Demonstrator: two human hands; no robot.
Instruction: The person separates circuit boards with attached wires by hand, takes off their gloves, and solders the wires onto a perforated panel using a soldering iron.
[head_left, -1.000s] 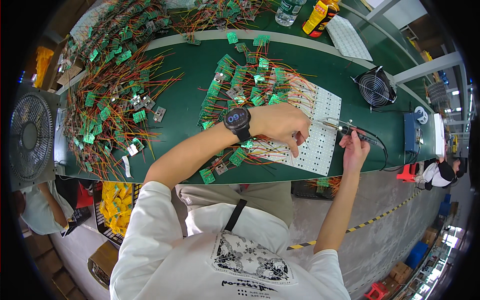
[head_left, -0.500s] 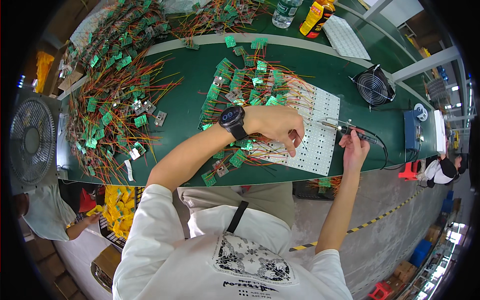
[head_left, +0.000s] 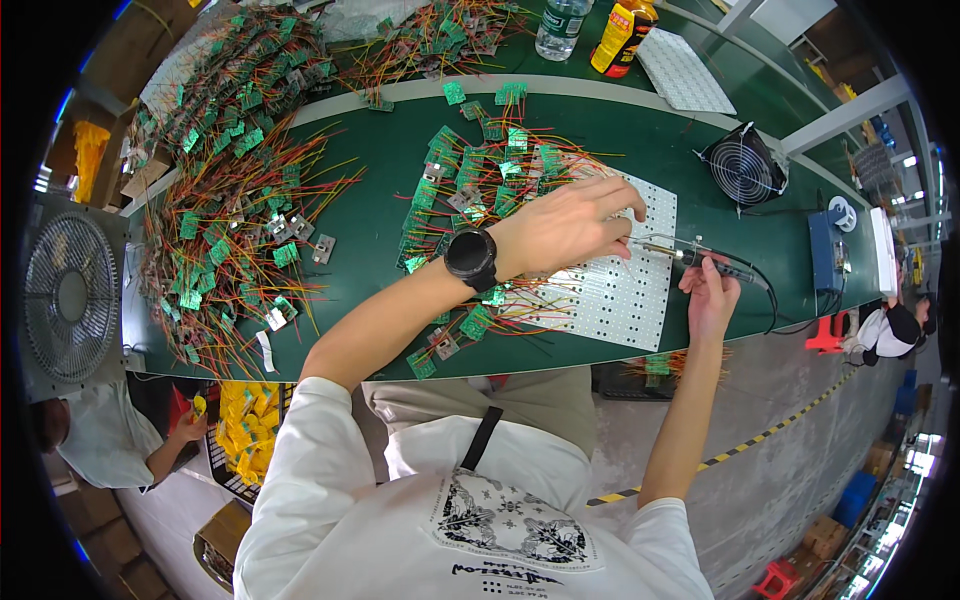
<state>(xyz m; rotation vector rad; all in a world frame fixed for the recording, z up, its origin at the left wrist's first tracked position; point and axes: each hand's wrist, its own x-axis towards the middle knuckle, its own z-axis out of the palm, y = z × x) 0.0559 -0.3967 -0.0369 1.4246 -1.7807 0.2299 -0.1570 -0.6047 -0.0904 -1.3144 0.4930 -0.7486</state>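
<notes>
My right hand (head_left: 710, 295) grips a soldering iron (head_left: 728, 267) with a dark handle and a thin metal tube along its front, its tip pointing left. Beside that tip, my left hand (head_left: 580, 225) reaches over a white perforated board (head_left: 625, 305), its fingers bent together. Whatever they pinch is too small or hidden to make out. Small green circuit boards (head_left: 476, 322) with red and yellow wires lie in rows at the white board's left side, some wires resting on it. My left wrist and hand cover part of these rows.
A large heap of wired circuit boards (head_left: 215, 240) spreads at the left, with more behind. A small black fan (head_left: 745, 170) and a blue box-shaped unit (head_left: 826, 255) stand at the right. Bottles (head_left: 563, 28) stand at the back. Another person (head_left: 110, 435) sits lower left near yellow parts (head_left: 247, 430).
My left hand has moved up and to the right, bringing its fingers close to the soldering iron's tip. My right hand stays nearly still with the iron.
</notes>
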